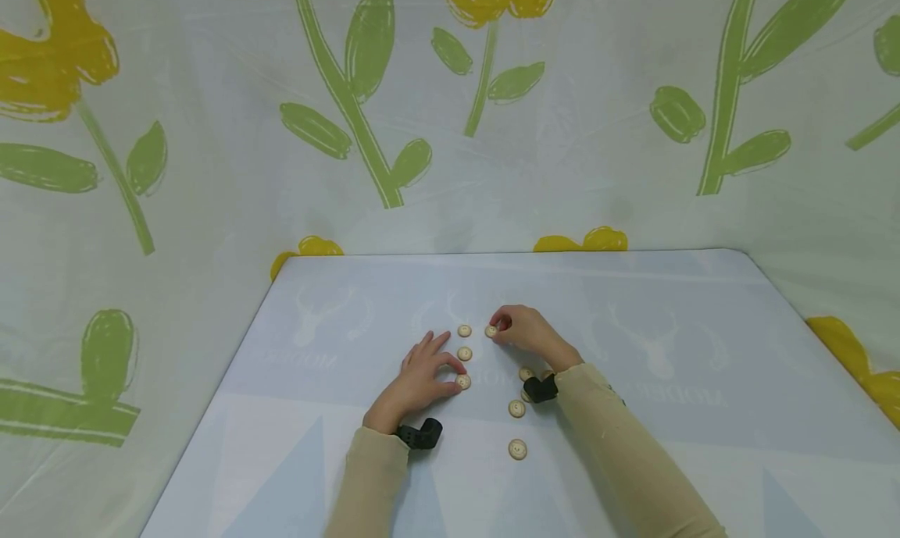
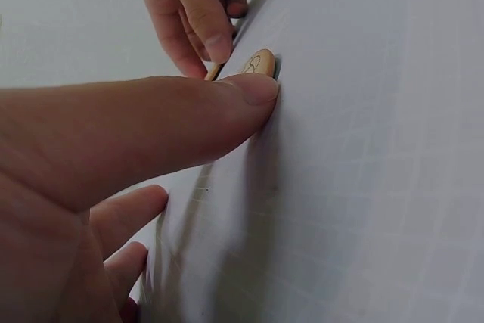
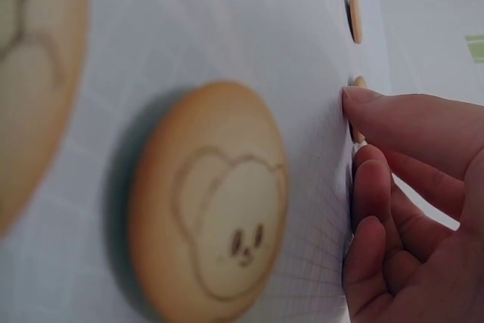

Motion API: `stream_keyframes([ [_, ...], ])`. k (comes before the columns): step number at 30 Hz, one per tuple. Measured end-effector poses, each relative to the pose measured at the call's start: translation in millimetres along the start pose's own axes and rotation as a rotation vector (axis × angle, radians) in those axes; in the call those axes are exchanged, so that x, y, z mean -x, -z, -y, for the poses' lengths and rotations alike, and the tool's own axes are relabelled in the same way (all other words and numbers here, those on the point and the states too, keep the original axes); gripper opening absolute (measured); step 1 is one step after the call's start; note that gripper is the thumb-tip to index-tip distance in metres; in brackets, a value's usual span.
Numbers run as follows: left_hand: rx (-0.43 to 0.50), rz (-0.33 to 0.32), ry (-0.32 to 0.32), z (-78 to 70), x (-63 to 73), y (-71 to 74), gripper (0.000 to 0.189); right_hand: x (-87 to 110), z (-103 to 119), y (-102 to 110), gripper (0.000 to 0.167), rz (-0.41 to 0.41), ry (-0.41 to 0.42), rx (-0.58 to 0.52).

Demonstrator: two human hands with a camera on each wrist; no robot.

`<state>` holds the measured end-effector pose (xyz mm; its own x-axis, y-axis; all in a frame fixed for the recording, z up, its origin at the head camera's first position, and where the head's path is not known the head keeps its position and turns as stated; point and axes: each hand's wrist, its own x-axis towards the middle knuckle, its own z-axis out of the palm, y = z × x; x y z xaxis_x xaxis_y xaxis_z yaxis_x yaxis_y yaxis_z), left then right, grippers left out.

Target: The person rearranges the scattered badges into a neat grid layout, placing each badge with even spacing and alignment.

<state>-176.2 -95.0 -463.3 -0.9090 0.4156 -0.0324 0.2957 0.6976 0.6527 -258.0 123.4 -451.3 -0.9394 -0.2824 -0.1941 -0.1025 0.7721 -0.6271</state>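
My left hand (image 1: pixel 422 375) pinches a round wooden disc (image 1: pixel 463 382) between thumb and index finger, the other fingers spread on the table. In the left wrist view its thumb overlaps a light wooden disc (image 2: pixel 261 62) with a line drawing. Farther back, my right hand (image 1: pixel 523 331) has thumb and forefinger on another disc (image 1: pixel 491 331), its other fingers curled in. Left of that one lies a disc (image 1: pixel 464 330), and a further disc (image 1: pixel 465 353) sits between it and the left hand's piece, forming a column. The right wrist view shows a disc with a bear face (image 3: pixel 219 209) close up.
Below the right wrist lie several more discs, among them one at the front (image 1: pixel 517 449) and one behind it (image 1: pixel 516 408); the black wrist camera (image 1: pixel 541 388) partly covers others. The pale patterned table (image 1: pixel 281 460) meets a flower-printed cloth (image 1: pixel 562 171) behind.
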Motion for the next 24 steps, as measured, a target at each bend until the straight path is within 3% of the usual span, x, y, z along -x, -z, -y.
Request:
stream_keyframes([
  [9, -0.008, -0.005, 0.0, -1.9, -0.1, 0.5, 0.013, 4.3, -3, 5, 0.027, 0.004, 0.032, -0.024],
  [24, -0.002, -0.004, 0.004, -3.0, 0.3, 1.2, 0.012, 24.0, -8, 16, 0.022, -0.054, 0.092, -0.033],
])
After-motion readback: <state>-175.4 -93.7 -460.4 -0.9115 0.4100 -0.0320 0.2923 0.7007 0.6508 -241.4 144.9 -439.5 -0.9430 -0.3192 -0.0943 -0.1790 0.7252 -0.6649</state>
